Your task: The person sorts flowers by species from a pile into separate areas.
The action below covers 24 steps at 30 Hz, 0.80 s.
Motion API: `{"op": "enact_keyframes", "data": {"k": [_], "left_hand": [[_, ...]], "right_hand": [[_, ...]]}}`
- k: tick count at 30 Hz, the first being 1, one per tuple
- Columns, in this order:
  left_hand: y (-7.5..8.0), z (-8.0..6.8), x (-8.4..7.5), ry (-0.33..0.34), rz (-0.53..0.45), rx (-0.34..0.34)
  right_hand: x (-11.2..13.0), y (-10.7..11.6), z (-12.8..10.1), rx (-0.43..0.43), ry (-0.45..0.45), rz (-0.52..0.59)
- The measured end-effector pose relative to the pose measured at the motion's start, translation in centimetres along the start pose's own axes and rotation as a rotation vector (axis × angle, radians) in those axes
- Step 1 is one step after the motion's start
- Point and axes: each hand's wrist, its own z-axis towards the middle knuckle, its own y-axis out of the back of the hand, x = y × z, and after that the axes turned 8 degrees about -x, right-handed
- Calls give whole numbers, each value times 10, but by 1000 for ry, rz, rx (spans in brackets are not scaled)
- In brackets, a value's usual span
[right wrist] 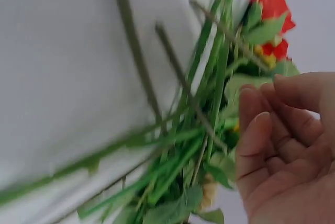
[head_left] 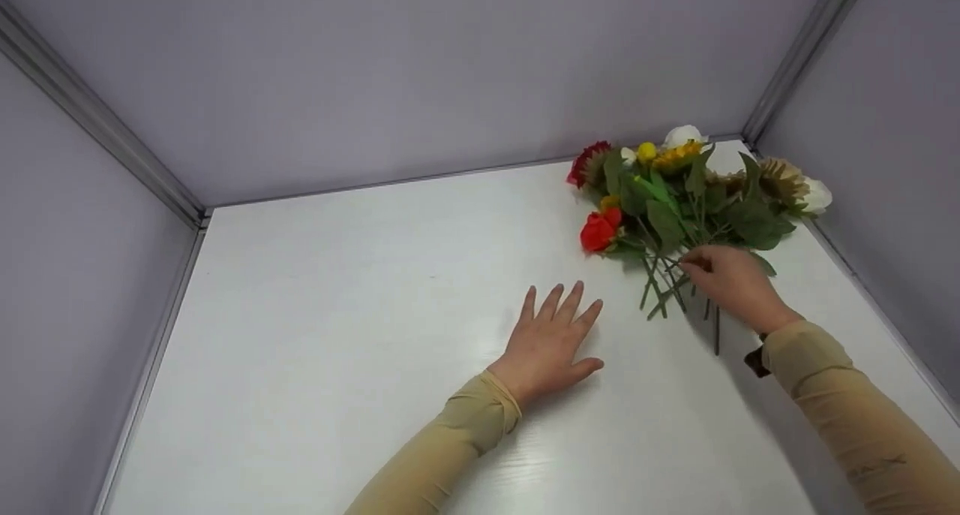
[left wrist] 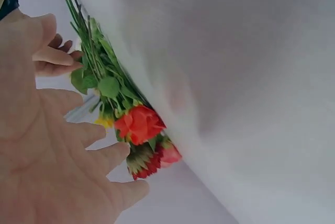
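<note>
A bunch of artificial flowers (head_left: 664,207) lies at the far right of the white table, its cut stems pointing toward the person. Red, yellow, white and tan heads fan out among green leaves. My right hand (head_left: 731,282) is over the stems, thumb and index finger pinching one thin stem (right wrist: 230,34) near its end. The other fingers curl loosely in the right wrist view. My left hand (head_left: 547,346) lies palm down on the table, fingers spread, apart from the flowers. A red rose (left wrist: 140,124) shows beyond its fingertips in the left wrist view.
Pale grey panels enclose the table (head_left: 322,335) at the back (head_left: 420,72) and both sides. The flower heads lie close to the back panel and the right corner. A dark strap piece (head_left: 757,361) hangs at the right wrist.
</note>
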Motion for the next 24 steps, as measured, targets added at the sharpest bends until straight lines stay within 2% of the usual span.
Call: {"op": "enact_keyframes", "data": {"k": [5,10,15,19,21,24], "left_hand": [[-1,4,-11,-18,-9,-11],[-2,4,-11,-13,1,-11],[-1,3,-4,-9,-9,-17],[2,1,9,12,-85,-45],[4,-1,17,40,-144,-83],[9,-5,32,109,-270,-181]], "right_hand": [[11,-21,7,79,-80,-22],[12,-28,11,65,-112,-26],[11,-24,8,63,-176,102],[22,-24,5,67,-212,232],[31,-28,2,52,-224,287],[49,-38,-1,33,-234,373]]}}
